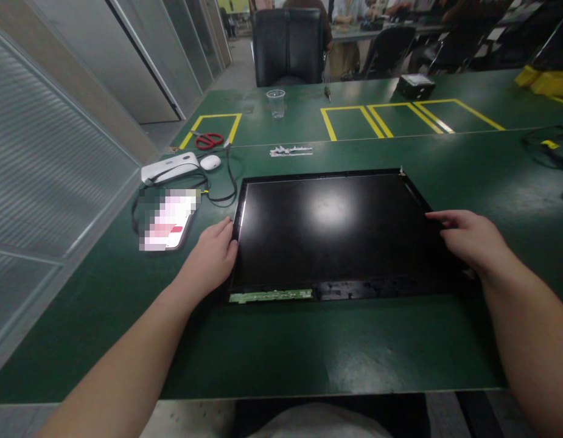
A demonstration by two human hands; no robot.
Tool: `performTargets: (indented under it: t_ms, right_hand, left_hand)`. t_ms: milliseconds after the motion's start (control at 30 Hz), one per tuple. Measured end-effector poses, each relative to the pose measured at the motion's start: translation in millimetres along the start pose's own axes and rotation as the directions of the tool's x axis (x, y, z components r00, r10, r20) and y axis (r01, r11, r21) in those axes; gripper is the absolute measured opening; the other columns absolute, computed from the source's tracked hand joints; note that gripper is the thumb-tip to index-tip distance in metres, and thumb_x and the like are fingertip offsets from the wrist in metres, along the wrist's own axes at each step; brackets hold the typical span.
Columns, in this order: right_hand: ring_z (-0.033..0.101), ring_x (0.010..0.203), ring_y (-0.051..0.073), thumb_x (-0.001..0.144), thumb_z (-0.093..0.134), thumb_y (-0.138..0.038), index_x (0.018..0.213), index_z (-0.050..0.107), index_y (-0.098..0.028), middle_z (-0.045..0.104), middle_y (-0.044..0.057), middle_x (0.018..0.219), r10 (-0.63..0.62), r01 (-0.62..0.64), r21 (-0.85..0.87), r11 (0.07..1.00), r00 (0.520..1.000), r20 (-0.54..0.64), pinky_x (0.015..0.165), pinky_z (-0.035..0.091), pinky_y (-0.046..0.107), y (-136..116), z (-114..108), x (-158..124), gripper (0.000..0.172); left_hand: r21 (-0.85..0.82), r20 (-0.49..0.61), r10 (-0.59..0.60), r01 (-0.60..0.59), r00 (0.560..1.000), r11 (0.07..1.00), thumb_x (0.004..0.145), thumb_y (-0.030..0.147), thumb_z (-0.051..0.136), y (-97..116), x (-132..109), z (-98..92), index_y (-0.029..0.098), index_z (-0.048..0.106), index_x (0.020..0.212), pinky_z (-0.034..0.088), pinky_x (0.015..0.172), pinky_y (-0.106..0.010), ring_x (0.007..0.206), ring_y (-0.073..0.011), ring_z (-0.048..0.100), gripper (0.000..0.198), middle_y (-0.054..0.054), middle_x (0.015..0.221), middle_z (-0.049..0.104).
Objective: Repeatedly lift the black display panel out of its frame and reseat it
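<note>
A black flat display panel [327, 237] in a dark frame lies in front of me, its glossy face up and reflecting a lamp. Along its near edge, on the left, runs a narrow green circuit board [271, 296]. My left hand [212, 255] grips the panel's left edge, thumb on top and fingers curled toward the side. At the right edge, my right hand [470, 234] holds the frame between thumb and fingers; some of its fingertips are hidden beneath or behind the rim.
Left on the green table [354, 347] are a phone [169, 219], a white elongated device [170, 167] with cables, a white mouse [210, 162] and red-handled scissors [209, 141]. Farther back stand a clear plastic cup [276, 103] and a black box [415, 86]. People sit beyond the black chair [288, 45].
</note>
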State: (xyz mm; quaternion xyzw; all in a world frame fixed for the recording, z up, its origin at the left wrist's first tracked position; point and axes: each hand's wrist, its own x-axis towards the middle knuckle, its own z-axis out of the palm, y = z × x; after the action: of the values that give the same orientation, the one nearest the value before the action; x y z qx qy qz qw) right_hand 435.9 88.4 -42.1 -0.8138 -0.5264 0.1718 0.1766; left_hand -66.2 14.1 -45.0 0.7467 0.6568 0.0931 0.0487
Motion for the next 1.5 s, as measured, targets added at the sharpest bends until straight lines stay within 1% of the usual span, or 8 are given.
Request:
performTargets:
  t_ms: [133,433,600,800,867,1033,1233,1500]
  right_hand:
    - [0.070,0.081,0.023,0.063,0.059,-0.010,0.124,0.083,-0.020,0.077,0.012,0.106,-0.006,0.006,-0.008,1.000,1.000,-0.004,0.074,0.055,0.034,-1.2,-1.5,-1.0,0.067]
    - [0.071,0.084,0.024,0.064,0.059,-0.009,0.126,0.083,-0.020,0.076,0.013,0.112,-0.025,0.025,-0.045,0.999,1.000,0.000,0.076,0.057,0.034,-0.7,-0.6,-0.5,0.068]
    - [0.072,0.087,0.025,0.065,0.060,-0.010,0.128,0.082,-0.021,0.076,0.013,0.112,-0.063,0.064,-0.085,0.994,0.998,0.023,0.082,0.059,0.037,1.6,-1.5,3.3,0.068]
    - [0.072,0.099,0.028,0.078,0.056,-0.014,0.129,0.082,-0.020,0.075,0.014,0.121,-0.108,0.110,-0.151,0.982,0.994,0.018,0.096,0.058,0.043,3.0,0.0,8.1,0.057]
    - [0.072,0.096,0.027,0.079,0.056,-0.014,0.129,0.082,-0.021,0.075,0.013,0.117,-0.119,0.120,-0.156,0.980,0.993,0.016,0.095,0.058,0.042,4.5,1.0,8.5,0.057]
    - [0.070,0.080,0.023,0.077,0.056,-0.014,0.129,0.082,-0.020,0.074,0.011,0.103,-0.131,0.132,-0.161,0.978,0.991,0.020,0.082,0.060,0.038,8.1,1.7,9.0,0.058]
    - [0.071,0.089,0.025,0.071,0.057,-0.013,0.118,0.086,-0.021,0.074,0.012,0.109,-0.189,0.182,-0.183,0.966,0.982,-0.022,0.090,0.059,0.040,9.2,1.6,11.8,0.055]
    - [0.070,0.085,0.025,0.067,0.058,-0.014,0.116,0.085,-0.021,0.073,0.011,0.101,-0.208,0.202,-0.184,0.962,0.978,-0.011,0.087,0.060,0.039,12.1,2.2,15.0,0.056]
  left_hand:
    - [0.003,0.005,0.004,-0.004,1.000,1.000,0.103,0.027,0.038,1.7,0.3,-1.2,-0.008,0.062,0.145,0.037,0.130,-0.055,0.152,-0.0419,0.052,0.060,-0.033,0.161,0.056]
    - [0.005,0.007,-0.014,0.014,1.000,1.000,0.103,0.028,0.039,1.0,-0.2,-1.3,-0.003,0.062,0.146,0.038,0.130,-0.054,0.153,-0.0392,0.053,0.059,-0.029,0.163,0.056]
    - [0.015,0.015,-0.019,0.019,1.000,1.000,0.103,0.027,0.038,1.8,-0.7,-1.7,-0.005,0.062,0.145,0.038,0.130,-0.057,0.153,-0.0404,0.052,0.059,-0.031,0.163,0.055]
    - [0.011,0.015,-0.012,0.012,1.000,1.000,0.103,0.027,0.039,1.8,-0.5,-0.8,-0.006,0.063,0.145,0.038,0.130,-0.055,0.152,-0.0406,0.053,0.059,-0.032,0.162,0.056]
    - [0.008,0.013,-0.011,0.011,1.000,1.000,0.103,0.027,0.039,1.8,-0.4,-0.6,-0.005,0.063,0.145,0.039,0.130,-0.055,0.152,-0.0405,0.053,0.058,-0.031,0.162,0.056]
    - [-0.004,0.002,-0.015,0.015,1.000,1.000,0.103,0.027,0.039,0.9,-0.5,0.4,-0.001,0.064,0.144,0.039,0.129,-0.059,0.151,-0.0408,0.053,0.056,-0.030,0.162,0.057]
    - [-0.005,-0.001,-0.016,0.016,1.000,1.000,0.104,0.028,0.038,1.2,-0.7,1.2,-0.003,0.063,0.145,0.039,0.129,-0.058,0.152,-0.0411,0.053,0.057,-0.031,0.162,0.056]
    - [-0.016,0.000,-0.022,0.022,1.000,1.000,0.104,0.030,0.038,-0.8,-1.8,1.5,0.000,0.062,0.147,0.038,0.130,-0.058,0.153,-0.0398,0.052,0.057,-0.028,0.163,0.056]
